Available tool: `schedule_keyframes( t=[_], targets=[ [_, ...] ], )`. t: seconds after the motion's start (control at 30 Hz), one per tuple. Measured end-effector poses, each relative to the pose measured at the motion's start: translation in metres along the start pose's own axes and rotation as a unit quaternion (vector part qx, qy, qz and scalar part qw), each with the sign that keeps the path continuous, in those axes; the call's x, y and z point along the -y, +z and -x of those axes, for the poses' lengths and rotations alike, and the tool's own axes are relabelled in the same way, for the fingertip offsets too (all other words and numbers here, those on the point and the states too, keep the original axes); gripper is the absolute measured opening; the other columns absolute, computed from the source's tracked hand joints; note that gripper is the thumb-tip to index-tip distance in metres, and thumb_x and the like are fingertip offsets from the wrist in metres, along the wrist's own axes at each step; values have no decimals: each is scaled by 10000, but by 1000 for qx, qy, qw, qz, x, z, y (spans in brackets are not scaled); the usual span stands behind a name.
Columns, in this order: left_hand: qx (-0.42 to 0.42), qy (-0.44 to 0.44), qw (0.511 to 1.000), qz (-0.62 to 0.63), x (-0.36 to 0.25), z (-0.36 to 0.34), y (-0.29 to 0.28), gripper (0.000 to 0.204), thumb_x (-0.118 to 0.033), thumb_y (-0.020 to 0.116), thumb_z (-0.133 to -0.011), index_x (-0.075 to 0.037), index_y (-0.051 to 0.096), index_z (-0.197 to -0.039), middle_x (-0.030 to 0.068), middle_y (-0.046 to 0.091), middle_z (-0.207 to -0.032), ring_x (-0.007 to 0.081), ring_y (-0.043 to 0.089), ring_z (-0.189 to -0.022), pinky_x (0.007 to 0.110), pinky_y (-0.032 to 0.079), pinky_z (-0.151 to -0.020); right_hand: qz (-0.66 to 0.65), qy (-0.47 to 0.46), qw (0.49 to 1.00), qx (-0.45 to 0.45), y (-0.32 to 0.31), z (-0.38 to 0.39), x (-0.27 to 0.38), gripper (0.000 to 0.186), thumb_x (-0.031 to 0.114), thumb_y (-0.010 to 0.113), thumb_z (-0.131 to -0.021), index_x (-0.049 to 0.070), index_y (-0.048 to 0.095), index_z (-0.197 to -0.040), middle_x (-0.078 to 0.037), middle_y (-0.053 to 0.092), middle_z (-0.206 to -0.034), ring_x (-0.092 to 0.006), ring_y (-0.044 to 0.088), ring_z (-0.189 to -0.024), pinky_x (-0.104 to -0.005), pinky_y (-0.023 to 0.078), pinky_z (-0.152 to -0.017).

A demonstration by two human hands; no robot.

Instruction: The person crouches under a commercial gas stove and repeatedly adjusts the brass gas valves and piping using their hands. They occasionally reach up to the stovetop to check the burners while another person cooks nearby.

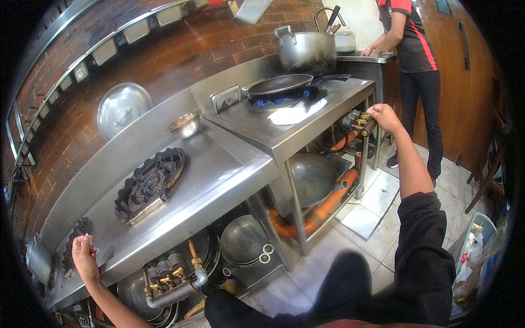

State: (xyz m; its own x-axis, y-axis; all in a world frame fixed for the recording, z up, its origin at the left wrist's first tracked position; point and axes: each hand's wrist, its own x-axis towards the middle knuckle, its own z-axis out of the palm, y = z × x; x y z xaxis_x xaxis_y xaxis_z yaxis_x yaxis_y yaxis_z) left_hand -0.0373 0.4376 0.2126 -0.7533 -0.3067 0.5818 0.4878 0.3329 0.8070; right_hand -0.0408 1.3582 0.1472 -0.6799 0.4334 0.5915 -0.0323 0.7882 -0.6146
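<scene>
My right hand (pixel 384 117) is closed at the brass gas valve (pixel 361 121) under the front edge of the right-hand stove, its fingers pinching the valve's handle. Blue flames (pixel 279 101) burn beneath a black frying pan (pixel 280 85) on that stove. Far to the left, my left hand (pixel 85 254) is raised over the front edge of the steel counter (pixel 229 169), fingers curled together. A small pale bit shows at those fingers, too small to name. Nearest that hand is a dark burner at the counter's left end.
A large pot (pixel 307 52) stands behind the pan. An unlit cast-iron burner (pixel 150 183) and a metal bowl (pixel 185 124) occupy the counter. Woks (pixel 245 240) and an orange pipe (pixel 322 213) lie below. A co-worker (pixel 415 65) stands at the back right, near a bin (pixel 473 257).
</scene>
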Motion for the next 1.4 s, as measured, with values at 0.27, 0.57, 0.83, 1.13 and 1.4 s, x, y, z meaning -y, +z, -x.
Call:
schedule_keyframes(
  t=[0.27, 0.57, 0.83, 1.13, 1.4],
  targets=[
    [-9, -6, 1000, -15, 1, -3, 5, 130, -241, 584, -947, -134, 538, -890, -40, 586, -837, 19, 451, -596, 153, 329, -522, 6, -34, 999, -13, -10, -5, -10, 244, 188, 620, -890, -25, 674, -994, -142, 671, -908, -201, 634, -843, -338, 485, -791],
    [1, 7, 999, -33, 4, -5, -3, 144, -263, 582, -950, -135, 548, -893, -46, 576, -861, 3, 436, -596, 148, 316, -516, -10, -44, 998, 53, -27, 31, 58, 211, 177, 661, -848, -16, 695, -925, -113, 674, -796, -176, 626, -760, -331, 490, -731],
    [0, 0, 1000, -10, 5, -3, -3, 150, -259, 572, -958, -112, 562, -929, -41, 570, -871, 33, 440, -650, 171, 356, -604, 51, -56, 996, 37, -19, 31, 59, 189, 147, 657, -845, -23, 695, -919, -129, 683, -824, -185, 635, -773, -334, 496, -750],
    [-10, -4, 1000, -24, -4, 4, 2, 137, -261, 567, -956, -128, 553, -927, -48, 574, -881, 26, 432, -651, 173, 350, -603, 76, -20, 992, 103, -16, 3, 31, 164, 83, 662, -838, -21, 706, -958, -50, 678, -780, -117, 594, -718, -300, 492, -689],
    [-4, 17, 1000, -13, -7, 8, 5, 138, -236, 587, -936, -133, 526, -867, -35, 562, -861, 26, 418, -651, 175, 349, -602, 50, -10, 987, 151, -14, -2, 38, 124, 53, 643, -862, -23, 706, -936, -35, 673, -780, -113, 577, -699, -287, 484, -683]
  ],
)
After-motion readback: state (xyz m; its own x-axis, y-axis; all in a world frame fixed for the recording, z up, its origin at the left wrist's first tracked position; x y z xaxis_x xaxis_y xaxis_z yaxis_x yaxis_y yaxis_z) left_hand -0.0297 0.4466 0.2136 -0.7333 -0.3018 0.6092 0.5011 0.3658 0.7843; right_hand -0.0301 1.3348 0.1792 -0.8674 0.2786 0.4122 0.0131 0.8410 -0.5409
